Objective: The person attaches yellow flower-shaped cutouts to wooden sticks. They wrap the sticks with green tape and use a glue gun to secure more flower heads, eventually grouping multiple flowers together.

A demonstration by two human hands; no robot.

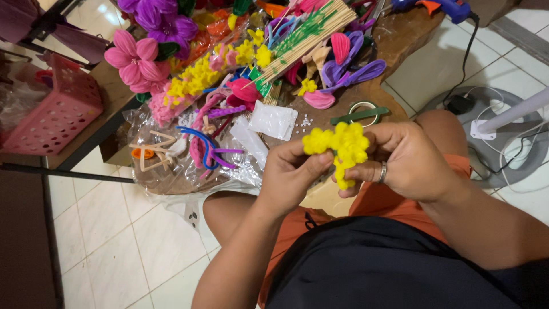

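Note:
A fuzzy yellow pipe-cleaner flower is held between both hands above my lap. My left hand pinches its left bloom with thumb and fingers. My right hand, wearing a ring, curls around the right side and the lower yellow stem. Both hands hover at the near edge of a low wooden table covered in craft supplies.
The table carries pink and purple pipe-cleaner flowers, small yellow blooms, a bundle of wooden sticks, a tape roll, clear plastic bags and a blue glue gun. A pink basket stands left; a fan base right.

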